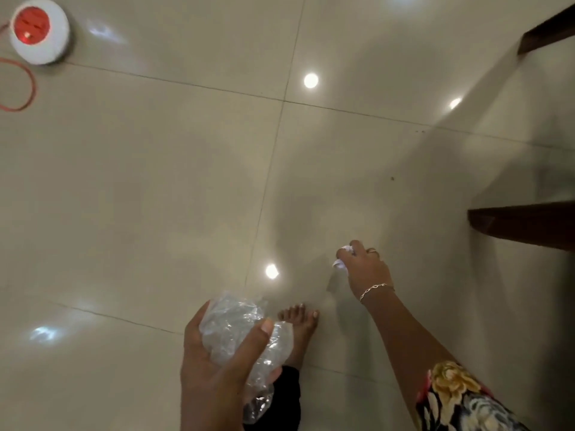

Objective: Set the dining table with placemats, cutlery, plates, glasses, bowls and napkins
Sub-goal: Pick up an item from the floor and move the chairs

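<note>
I saw the left hand (217, 368) grip a crumpled clear plastic wrapper (236, 328) near centre, likely spent packaging. The right hand (364, 269) pinched a small crumpled white paper (339, 263), perhaps a napkin, low over the glossy beige floor tiles (155, 181).

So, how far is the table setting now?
No set item is visible, only glossy beige floor tiles. The left hand grips crumpled clear plastic wrapping; the right hand pinches a small crumpled white paper. Everything apparently remains to lay.
</note>
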### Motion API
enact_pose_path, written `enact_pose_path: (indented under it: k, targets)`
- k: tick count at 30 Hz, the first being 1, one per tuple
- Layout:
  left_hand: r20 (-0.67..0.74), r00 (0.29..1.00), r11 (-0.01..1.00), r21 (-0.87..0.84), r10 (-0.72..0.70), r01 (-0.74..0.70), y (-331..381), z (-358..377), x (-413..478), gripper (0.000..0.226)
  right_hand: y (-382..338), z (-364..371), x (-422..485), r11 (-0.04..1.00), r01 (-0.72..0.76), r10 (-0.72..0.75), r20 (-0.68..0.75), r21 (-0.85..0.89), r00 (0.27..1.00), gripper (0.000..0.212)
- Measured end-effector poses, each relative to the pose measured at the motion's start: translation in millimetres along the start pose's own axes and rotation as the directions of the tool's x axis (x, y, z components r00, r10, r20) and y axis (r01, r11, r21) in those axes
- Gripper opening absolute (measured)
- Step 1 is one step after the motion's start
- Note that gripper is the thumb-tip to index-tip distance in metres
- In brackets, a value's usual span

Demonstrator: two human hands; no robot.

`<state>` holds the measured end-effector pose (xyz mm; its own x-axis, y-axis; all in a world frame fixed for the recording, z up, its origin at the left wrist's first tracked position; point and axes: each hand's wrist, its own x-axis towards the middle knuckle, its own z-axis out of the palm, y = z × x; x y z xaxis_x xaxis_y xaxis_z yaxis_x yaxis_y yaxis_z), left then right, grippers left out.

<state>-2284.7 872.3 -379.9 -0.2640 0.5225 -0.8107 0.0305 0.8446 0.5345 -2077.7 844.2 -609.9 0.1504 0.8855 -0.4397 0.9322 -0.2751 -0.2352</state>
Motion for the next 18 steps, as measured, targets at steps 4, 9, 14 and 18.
enact_pose_path:
  k: [4, 9, 14, 18]
  targets:
    - [0.039, 0.997, 0.997, -0.022, 0.072, -0.071, -38, 4, -20, 0.092, -6, -26, -71, 0.978, -0.117, 0.112, 0.039, 0.173, 0.993, 0.009]
    - [0.164, 0.975, 0.989, -0.038, 0.147, -0.143, -59, -14, -91, 0.091, -29, -90, -204, 0.925, -0.267, 0.254, 0.083, 0.269, 0.964, 0.021]
    - [0.300, 0.943, 0.984, 0.059, 0.143, -0.168, -87, -56, -198, 0.076, -58, -172, -358, 0.780, -0.490, 0.481, 0.130, 0.388, 0.867, 0.019]
    - [0.430, 0.895, 0.977, 0.108, 0.119, -0.182, -104, -102, -284, 0.088, -80, -217, -479, 0.670, -0.566, 0.563, 0.168, 0.480, 0.809, 0.017]
